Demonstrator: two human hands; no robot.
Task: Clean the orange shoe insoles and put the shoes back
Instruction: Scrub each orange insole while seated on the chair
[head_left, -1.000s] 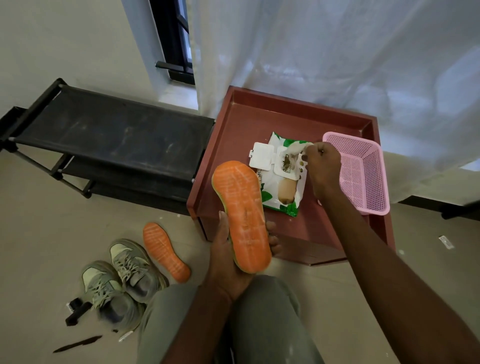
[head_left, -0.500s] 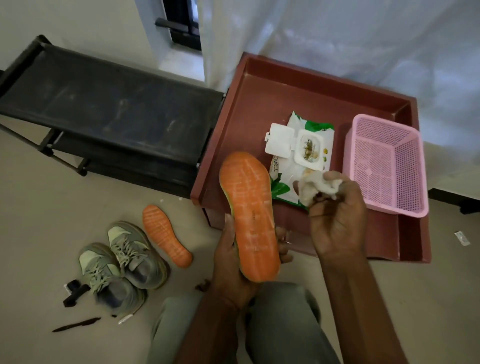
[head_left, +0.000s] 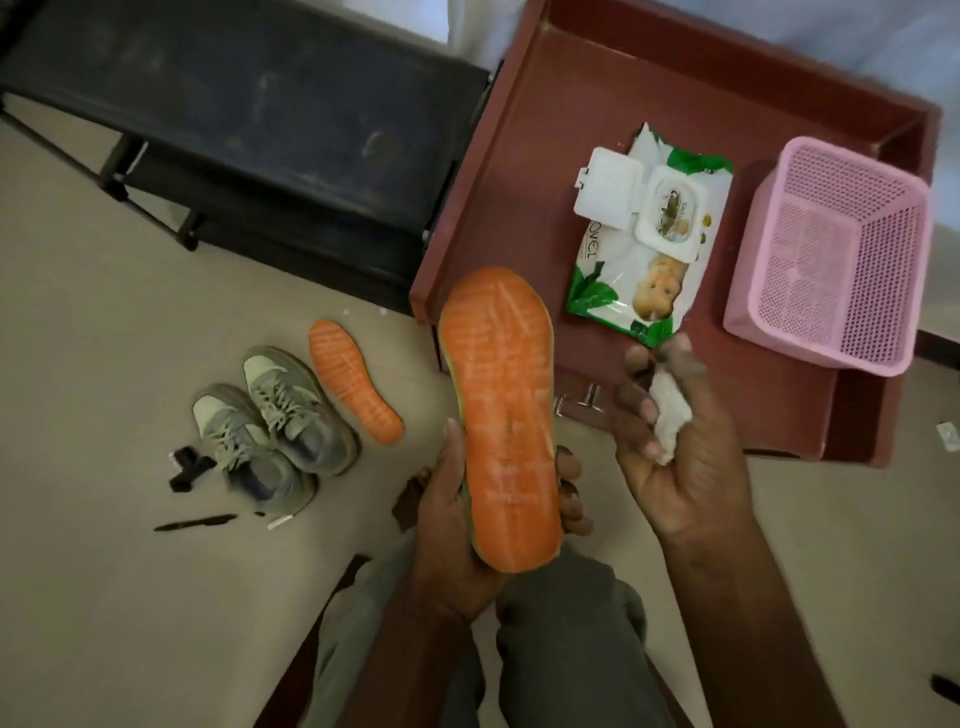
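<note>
1. The left hand (head_left: 462, 525) gripped 1 orange insole (head_left: 501, 410) around its heel end, thumb on one edge and fingers curled round the other, holding it upright above the person's lap with the ridged underside toward the camera.
2. The right hand (head_left: 680, 447) was closed on a crumpled white wipe (head_left: 670, 410), pinched between thumb and fingers, just beside the held insole and not touching it.
3. A second orange insole (head_left: 353, 382) lay flat on the beige floor (head_left: 104, 364), just beside the pair of grey shoes (head_left: 275, 426), which stood side by side with laces up.
4. A pack of wet wipes (head_left: 644, 244) lay on the red-brown table (head_left: 545, 156) with its white lid flipped open.
5. A pink mesh basket (head_left: 831, 254) sat on the same table, to the right of the pack and apart from it.
6. A black shoe rack (head_left: 249, 114) stood against the table's left side.
7. Small black items (head_left: 189, 470) lay on the floor near the shoes; what they were could not be told.
</note>
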